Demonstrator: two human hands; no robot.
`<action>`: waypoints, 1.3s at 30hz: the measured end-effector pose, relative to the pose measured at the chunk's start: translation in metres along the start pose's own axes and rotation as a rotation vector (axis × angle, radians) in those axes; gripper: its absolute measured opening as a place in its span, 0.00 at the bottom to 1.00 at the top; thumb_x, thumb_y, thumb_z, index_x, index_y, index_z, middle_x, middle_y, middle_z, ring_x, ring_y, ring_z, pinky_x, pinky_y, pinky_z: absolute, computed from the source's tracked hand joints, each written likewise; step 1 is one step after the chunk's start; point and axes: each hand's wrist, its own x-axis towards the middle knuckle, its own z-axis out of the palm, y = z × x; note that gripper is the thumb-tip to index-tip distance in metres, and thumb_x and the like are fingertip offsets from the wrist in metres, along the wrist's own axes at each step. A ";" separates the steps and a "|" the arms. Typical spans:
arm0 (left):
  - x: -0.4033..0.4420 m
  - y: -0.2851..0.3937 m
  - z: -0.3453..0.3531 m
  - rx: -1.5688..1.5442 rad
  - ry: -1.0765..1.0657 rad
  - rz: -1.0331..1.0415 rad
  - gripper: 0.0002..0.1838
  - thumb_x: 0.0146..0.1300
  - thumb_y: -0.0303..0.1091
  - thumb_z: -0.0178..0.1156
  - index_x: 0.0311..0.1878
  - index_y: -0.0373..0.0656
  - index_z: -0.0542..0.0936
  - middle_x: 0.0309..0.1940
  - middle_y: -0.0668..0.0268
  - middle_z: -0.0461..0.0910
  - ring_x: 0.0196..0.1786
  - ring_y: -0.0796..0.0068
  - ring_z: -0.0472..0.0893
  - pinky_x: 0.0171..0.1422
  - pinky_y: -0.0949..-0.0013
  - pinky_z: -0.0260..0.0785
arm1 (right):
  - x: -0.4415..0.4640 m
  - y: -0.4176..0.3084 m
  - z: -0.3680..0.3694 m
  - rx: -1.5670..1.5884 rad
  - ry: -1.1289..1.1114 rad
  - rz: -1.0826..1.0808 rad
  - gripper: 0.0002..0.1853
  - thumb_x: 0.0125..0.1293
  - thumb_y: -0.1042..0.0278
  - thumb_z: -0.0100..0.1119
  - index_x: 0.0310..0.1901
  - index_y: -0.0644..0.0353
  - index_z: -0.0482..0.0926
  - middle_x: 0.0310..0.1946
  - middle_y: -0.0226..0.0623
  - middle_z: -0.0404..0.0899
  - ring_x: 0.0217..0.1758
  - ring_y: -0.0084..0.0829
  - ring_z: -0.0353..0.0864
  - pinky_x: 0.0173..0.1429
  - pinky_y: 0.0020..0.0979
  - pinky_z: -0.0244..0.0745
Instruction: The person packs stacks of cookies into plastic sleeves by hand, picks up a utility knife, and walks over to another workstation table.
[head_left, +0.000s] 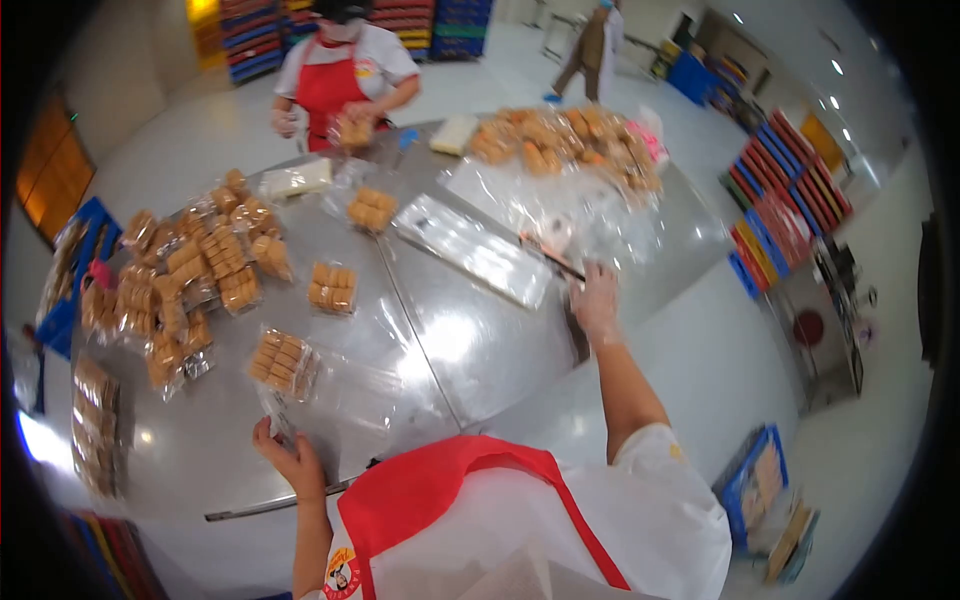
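My left hand is at the table's near edge, its fingers curled on the end of a clear plastic bag. Just beyond it lies a bagged pack of small brown bread rolls. My right hand, in a clear glove, reaches to the right side of the table. Its fingers and thumb close around the end of a thin dark stick-like tool, whose far end looks orange. Left of that tool lies a long, shiny stack of clear plastic packaging. Loose clear plastic bags spread beyond my right hand.
Bagged rolls are heaped on the left of the steel table; more bagged bread sits at the far right. Across the table, a co-worker in a red apron holds a pack. Stacked crates stand at right.
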 end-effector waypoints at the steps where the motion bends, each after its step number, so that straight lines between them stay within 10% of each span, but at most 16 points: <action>1: -0.002 -0.001 0.001 0.010 0.066 -0.025 0.30 0.59 0.22 0.56 0.66 0.36 0.64 0.64 0.51 0.63 0.66 0.55 0.65 0.64 0.58 0.63 | -0.004 0.001 0.011 0.066 -0.105 0.037 0.18 0.60 0.65 0.63 0.52 0.60 0.78 0.48 0.50 0.79 0.55 0.51 0.75 0.60 0.48 0.71; 11: -0.003 -0.012 0.014 0.233 0.508 -0.176 0.25 0.60 0.24 0.54 0.62 0.35 0.68 0.61 0.51 0.66 0.62 0.51 0.68 0.63 0.58 0.64 | -0.003 0.026 0.039 0.193 -0.176 -0.040 0.07 0.62 0.68 0.60 0.33 0.62 0.81 0.32 0.47 0.81 0.41 0.51 0.79 0.49 0.48 0.72; 33: 0.016 -0.043 -0.009 0.421 0.696 -0.139 0.23 0.64 0.32 0.57 0.60 0.29 0.74 0.57 0.46 0.74 0.59 0.51 0.76 0.66 0.55 0.67 | -0.130 0.119 -0.070 0.378 -0.198 0.205 0.04 0.61 0.72 0.60 0.31 0.62 0.78 0.29 0.47 0.78 0.37 0.52 0.77 0.40 0.48 0.72; 39: 0.077 0.186 0.053 -0.066 0.653 0.304 0.20 0.66 0.28 0.59 0.59 0.29 0.72 0.54 0.50 0.76 0.55 0.58 0.78 0.61 0.59 0.72 | -0.192 0.172 -0.141 0.334 0.021 0.167 0.01 0.56 0.76 0.59 0.31 0.59 0.77 0.26 0.41 0.76 0.33 0.47 0.77 0.37 0.46 0.72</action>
